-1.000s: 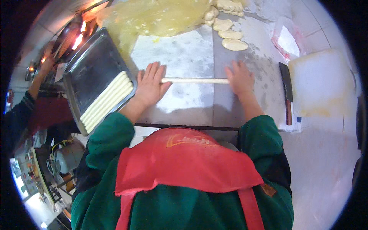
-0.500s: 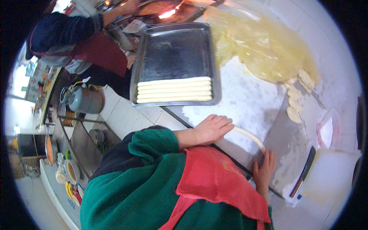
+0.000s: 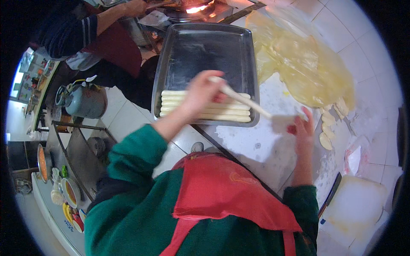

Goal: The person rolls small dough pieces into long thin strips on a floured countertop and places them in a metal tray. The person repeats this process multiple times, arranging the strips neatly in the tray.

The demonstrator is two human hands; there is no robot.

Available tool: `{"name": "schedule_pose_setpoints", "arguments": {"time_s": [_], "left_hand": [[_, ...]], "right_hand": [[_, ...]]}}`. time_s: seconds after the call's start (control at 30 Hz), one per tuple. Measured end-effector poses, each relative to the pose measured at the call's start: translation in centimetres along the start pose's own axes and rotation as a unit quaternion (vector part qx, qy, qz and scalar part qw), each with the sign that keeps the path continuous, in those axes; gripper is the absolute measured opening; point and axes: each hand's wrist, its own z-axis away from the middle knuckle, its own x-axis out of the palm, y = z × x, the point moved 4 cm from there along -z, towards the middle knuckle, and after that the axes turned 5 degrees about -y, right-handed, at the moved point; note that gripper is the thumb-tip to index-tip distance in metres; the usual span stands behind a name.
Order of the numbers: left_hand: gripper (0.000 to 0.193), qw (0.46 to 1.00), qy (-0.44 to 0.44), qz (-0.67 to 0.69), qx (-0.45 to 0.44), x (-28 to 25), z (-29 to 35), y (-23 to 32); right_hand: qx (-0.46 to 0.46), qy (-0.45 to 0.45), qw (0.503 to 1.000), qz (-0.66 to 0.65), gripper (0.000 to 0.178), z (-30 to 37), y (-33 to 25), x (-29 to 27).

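Note:
My left hand is closed on one end of a pale dough rope, lifted over the near right part of a dark metal baking tray. The rope slants down to the right, its far end past the tray's rim. Under it, several straight dough strips lie side by side along the tray's near edge, partly hidden by my left hand and wrist. Over the floured worktop, my right hand is near the rope's free end but apart from it, fingers spread and bent, slightly blurred, holding nothing visible.
Yellowish plastic sheeting covers dough at the back right, with flat dough pieces beside it. A knife lies by a white cutting board. Another person's arm reaches toward a flaming stove. A gas cylinder stands left.
Both hands have risen off the worktop. My left hand has carried the dough rope up and left over the tray; my right hand has let go of its other end and moved farther away.

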Motion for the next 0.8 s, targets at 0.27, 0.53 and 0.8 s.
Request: {"name": "schedule_pose_setpoints", "arguments": {"time_s": [0.27,0.53,0.8], "left_hand": [[0.021,0.885,-0.059,-0.457,-0.069,-15.6,0.8,1.1],[0.02,0.614,-0.25,-0.748,-0.032,-14.1,-2.5,0.6],[0.028,0.72,-0.15,-0.676,-0.039,-8.7,-0.9,2.0]], "right_hand": [[0.19,-0.14,0.971,0.027,0.033,-8.2,-0.6,16.3],[-0.302,-0.239,0.779,0.495,0.02,-13.7,-4.4,21.0],[-0.16,-0.285,0.729,0.601,0.025,-7.1,-2.9,22.1]]}}
